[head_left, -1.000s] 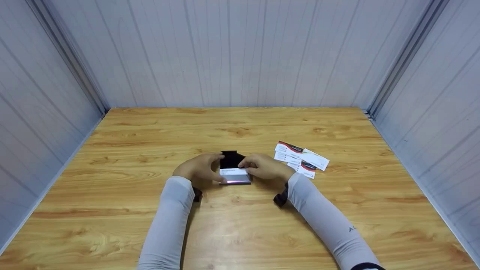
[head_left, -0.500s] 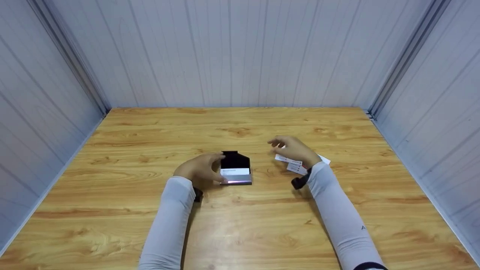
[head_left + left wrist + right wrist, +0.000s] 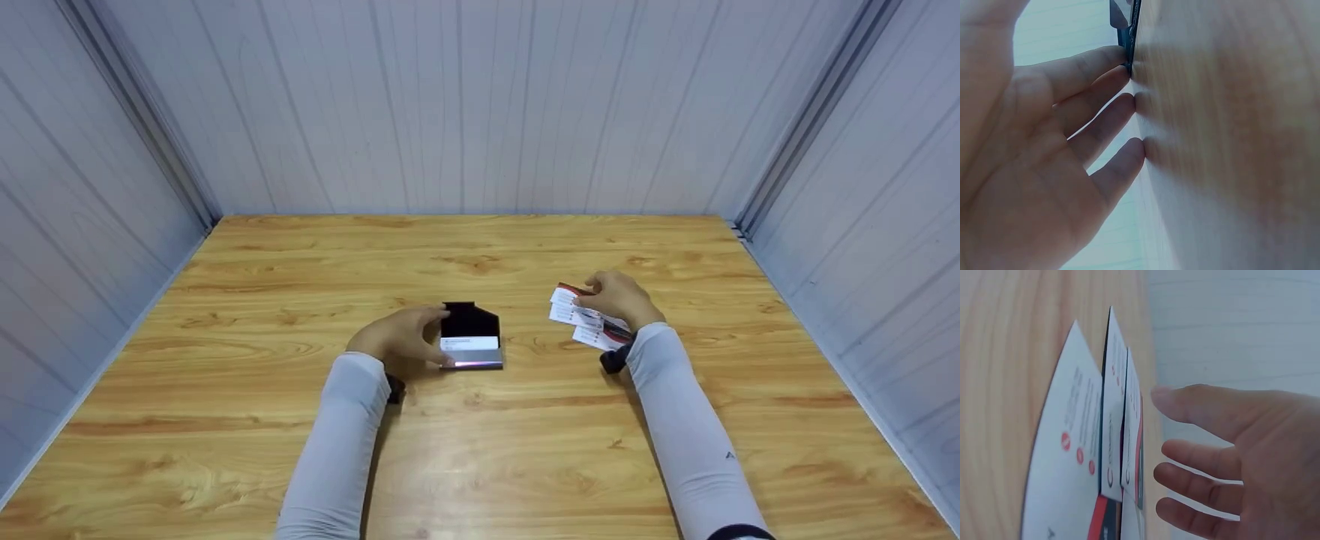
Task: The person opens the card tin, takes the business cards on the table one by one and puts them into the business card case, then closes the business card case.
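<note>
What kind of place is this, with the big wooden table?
It looks like a small work booth, though I can't be sure. Pale panel walls stand around three sides of the wooden table, and some printed cards lie on it, as if for desk work.

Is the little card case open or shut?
Open. In the head view, the card case shows its black inside and a white card, with no lid over them.

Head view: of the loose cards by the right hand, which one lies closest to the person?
The lowest card, beside the right wrist's black camera; the middle card and top card both lie farther up the table.
</note>
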